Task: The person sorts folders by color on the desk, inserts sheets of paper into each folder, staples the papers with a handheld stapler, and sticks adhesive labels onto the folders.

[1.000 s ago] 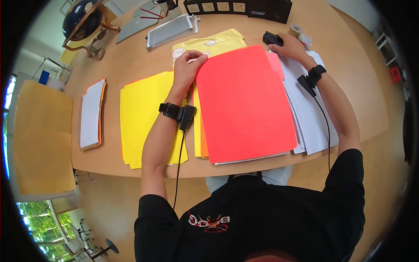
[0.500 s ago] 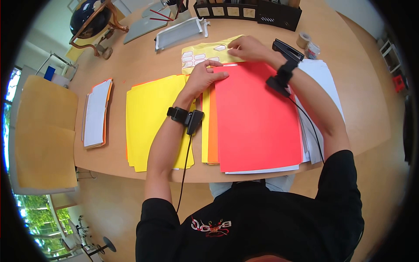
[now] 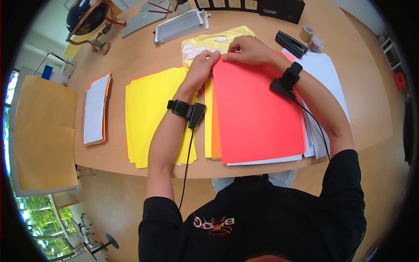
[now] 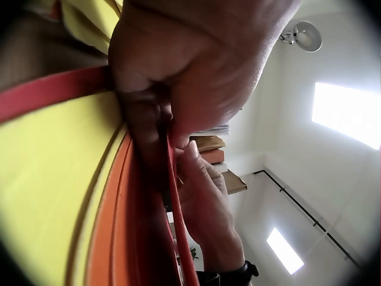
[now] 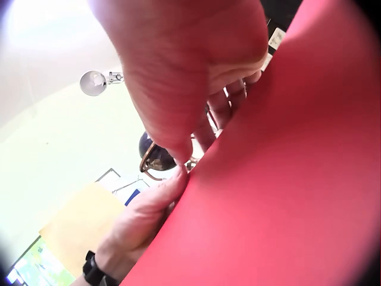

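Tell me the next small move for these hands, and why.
Probably slide the right hand along the top edge of the red folder to square the layers, with the left hand pinching its corner. Both hands meet at that corner, and white paper sticks out past the bottom edge, so the layers look uneven.

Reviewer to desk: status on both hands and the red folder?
Left hand and right hand pinching red folder's top edge. Stapler beyond right hand, ungripped. Nothing visibly blocking.
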Available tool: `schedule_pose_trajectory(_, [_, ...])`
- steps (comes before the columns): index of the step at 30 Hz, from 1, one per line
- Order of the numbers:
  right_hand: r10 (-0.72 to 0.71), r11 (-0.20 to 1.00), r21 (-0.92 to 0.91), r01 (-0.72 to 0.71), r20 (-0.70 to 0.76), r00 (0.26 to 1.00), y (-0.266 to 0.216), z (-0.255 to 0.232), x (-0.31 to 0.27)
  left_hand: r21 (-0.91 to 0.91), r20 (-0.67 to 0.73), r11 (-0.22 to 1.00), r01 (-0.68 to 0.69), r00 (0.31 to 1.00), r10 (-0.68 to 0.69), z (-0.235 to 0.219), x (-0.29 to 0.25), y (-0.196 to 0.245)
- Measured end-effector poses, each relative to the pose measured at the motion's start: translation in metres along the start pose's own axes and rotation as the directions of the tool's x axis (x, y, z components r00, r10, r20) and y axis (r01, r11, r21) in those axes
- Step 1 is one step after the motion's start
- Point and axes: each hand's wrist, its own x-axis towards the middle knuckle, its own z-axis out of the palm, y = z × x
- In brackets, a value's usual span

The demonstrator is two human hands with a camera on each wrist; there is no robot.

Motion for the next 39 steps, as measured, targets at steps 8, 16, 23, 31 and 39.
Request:
schedule_pose_trajectory(8, [-0.179, 0.983, -0.079, 0.163, -0.28, 0.943, 0.026, 0.014, -0.015, -0.027, 0.017, 0.998, 0.054, 0.998, -0.054, 0.008, -0.01, 0.015])
schedule_pose_trajectory(16, [0.005, 0.998, -0.052, -0.041, -0.555, 0.832, 0.056, -0.025, -0.09, -0.096, 0.082, 0.995, 0.03, 0.996, -0.022, 0.012, -0.015, 0.023])
schedule_pose_trajectory(23, [0.47, 0.876, 0.323, -0.357, -0.41, 0.782, 0.111, -0.025, -0.146, -0.113, 0.026, 0.986, -0.122, 0.992, 0.125, -0.014, -0.031, 0.089])
schedule_pose_trajectory(31, [0.471, 0.802, 0.496, -0.332, -0.183, 0.863, 0.097, -0.021, -0.157, -0.145, -0.287, 0.968, -0.204, 0.945, 0.156, -0.14, -0.087, 0.148])
schedule_pose_trajectory(39, [0.467, 0.774, 0.581, -0.25, -0.257, 0.846, 0.103, -0.01, -0.157, 0.234, -0.573, 0.936, 0.264, 0.815, -0.086, -0.295, -0.115, 0.002])
